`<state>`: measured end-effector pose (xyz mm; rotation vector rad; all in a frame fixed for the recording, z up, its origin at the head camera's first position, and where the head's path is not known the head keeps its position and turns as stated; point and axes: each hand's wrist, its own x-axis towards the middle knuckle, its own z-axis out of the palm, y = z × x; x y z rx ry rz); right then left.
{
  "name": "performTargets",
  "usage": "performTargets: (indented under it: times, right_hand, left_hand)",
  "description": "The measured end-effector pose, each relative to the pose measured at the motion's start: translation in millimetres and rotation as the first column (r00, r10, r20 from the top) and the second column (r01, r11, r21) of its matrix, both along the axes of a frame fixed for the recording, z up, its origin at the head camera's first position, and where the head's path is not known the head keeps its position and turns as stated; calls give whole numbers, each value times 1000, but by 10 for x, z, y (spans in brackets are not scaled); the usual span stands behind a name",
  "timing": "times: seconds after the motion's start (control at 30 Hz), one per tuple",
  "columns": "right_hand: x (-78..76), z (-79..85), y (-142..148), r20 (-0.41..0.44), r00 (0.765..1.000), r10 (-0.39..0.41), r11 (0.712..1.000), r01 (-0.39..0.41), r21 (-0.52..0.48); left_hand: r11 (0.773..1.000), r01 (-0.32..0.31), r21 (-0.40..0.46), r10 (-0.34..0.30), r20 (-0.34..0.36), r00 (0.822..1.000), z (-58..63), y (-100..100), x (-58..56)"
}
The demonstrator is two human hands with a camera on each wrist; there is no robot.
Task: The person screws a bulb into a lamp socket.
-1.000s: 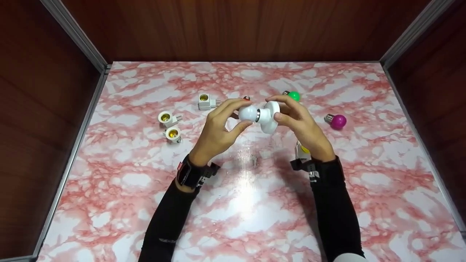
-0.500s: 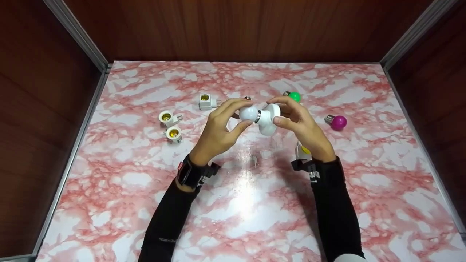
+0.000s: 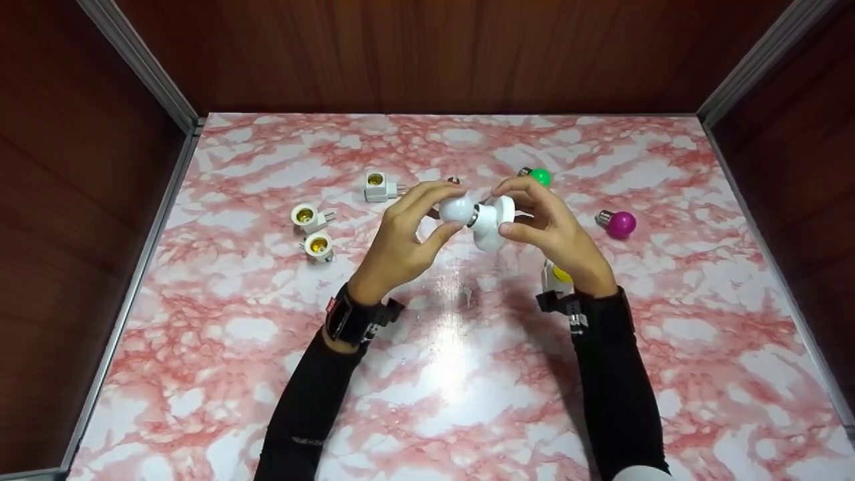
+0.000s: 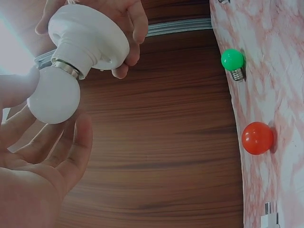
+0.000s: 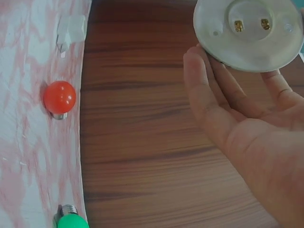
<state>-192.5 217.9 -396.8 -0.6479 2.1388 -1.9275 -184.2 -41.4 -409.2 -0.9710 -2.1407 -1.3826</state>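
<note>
My left hand (image 3: 404, 237) pinches the round glass of a white light bulb (image 3: 455, 209) between thumb and fingers. The bulb's metal collar sits at the mouth of a white round-based lamp holder (image 3: 487, 227), with a strip of metal showing in the left wrist view. With its thumb and fingers at the rim of the base, my right hand (image 3: 554, 230) holds that lamp holder. Both are raised above the table. The right wrist view shows the underside of the base (image 5: 247, 52), with two brass contacts. Most of the bulb's thread is hidden inside the socket.
Several white plug-in sockets (image 3: 318, 247) lie left on the marbled table (image 3: 267, 374). Farther back are a green bulb (image 3: 540, 177) and a red bulb (image 4: 258, 138); a purple bulb (image 3: 621, 224) lies right. A yellow-topped white piece (image 3: 556, 277) is beside my right wrist. Wooden panels (image 3: 427, 53) enclose the table.
The lamp holder's base has turned and tilted in my right hand, whose thumb has shifted slightly down the rim. My left hand stays almost still on the bulb.
</note>
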Motion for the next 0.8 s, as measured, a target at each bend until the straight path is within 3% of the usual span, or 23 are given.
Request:
performTargets:
  times: [0.5,0.8]
  right_hand:
    - [40,-48,40,-124,992,27,988,-8,154]
    - [126,-132,-8,-161,987,-9,964,51,259]
  left_hand:
    - [998,59,-30,-58,16,998,-7,12,29]
    - [994,94,-63,-91,36,995,-23,52,26]
